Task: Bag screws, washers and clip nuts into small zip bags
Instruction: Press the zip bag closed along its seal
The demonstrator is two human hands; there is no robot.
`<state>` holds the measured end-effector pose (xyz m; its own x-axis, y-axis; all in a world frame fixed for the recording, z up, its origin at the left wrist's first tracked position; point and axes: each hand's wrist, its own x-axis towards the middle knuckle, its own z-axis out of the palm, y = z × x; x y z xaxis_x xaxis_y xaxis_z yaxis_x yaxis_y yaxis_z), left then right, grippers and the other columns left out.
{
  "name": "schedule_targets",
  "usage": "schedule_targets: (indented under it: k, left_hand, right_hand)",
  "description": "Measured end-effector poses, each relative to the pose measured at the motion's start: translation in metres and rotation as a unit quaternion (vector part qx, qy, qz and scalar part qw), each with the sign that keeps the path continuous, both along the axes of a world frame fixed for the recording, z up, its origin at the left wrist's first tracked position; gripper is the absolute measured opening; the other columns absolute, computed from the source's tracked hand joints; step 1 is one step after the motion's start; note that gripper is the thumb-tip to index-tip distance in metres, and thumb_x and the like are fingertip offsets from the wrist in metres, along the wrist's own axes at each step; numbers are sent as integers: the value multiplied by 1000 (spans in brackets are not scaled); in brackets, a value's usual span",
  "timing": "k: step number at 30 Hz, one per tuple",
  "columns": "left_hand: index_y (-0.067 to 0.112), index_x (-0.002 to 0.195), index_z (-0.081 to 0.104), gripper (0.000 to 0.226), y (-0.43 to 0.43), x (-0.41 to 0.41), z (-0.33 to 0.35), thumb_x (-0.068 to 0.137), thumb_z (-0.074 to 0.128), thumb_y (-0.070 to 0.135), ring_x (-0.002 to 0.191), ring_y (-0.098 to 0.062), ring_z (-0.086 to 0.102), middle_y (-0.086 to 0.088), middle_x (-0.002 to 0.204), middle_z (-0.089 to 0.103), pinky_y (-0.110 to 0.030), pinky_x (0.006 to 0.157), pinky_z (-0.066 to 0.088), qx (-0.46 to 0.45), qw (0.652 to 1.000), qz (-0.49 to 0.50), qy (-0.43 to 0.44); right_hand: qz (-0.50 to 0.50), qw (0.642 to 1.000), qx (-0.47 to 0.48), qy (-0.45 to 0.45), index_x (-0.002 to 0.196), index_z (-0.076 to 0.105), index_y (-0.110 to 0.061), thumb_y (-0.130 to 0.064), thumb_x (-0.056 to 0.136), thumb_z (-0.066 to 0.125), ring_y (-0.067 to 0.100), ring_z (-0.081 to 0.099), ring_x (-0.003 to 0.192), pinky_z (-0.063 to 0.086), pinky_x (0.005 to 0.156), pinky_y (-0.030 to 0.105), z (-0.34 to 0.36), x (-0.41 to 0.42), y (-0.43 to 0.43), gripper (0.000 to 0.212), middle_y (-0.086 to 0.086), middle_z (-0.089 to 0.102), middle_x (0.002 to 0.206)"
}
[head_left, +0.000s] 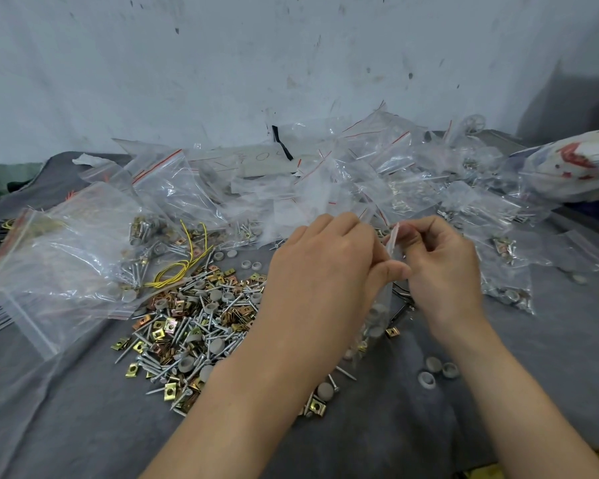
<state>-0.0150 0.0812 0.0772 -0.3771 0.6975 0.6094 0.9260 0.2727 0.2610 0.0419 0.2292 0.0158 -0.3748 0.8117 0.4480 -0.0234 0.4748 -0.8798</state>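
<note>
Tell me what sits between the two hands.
In the head view, a small clear zip bag hangs between the left hand and the right hand. Both hands pinch its top edge.

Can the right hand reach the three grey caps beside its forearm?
Probably yes once freed: nothing covers the grey caps, but the right hand and left hand pinch the small zip bag.

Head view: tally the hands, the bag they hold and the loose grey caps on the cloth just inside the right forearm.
Hands: 2 (left hand, right hand)
Bag, pinched by both hands: 1
Caps: 3
Total: 6
</note>
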Motion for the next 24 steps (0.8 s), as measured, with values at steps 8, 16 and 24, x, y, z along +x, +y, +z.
schedule_targets:
  k: [8,16,24]
  left_hand:
    - [34,86,57,23,-5,-8,-1,90,58,57,87,2,53,18,89,59,-21,70,42,68,988,-32,-133]
    - [35,128,54,36,-1,-37,-30,95,53,52,116,-6,49,14,125,56,-29,96,42,-2,986,-8,-166]
    - [28,91,69,19,-8,-65,-20,98,56,40,53,7,55,14,73,70,-13,51,38,81,966,-22,-246]
  right_hand:
    - [-15,1000,13,8,85,66,-25,-18,102,57,3,60,73,46,72,15,8,12,23,21,-15,72,80]
    - [34,976,211,-39,101,62,-30,-18,101,50,-2,60,87,45,83,28,10,5,-17,17,-29,61,88]
    - [62,984,164,26,116,59,-36,-45,107,43,-4,62,95,43,76,7,17,0,-22,21,-18,69,103]
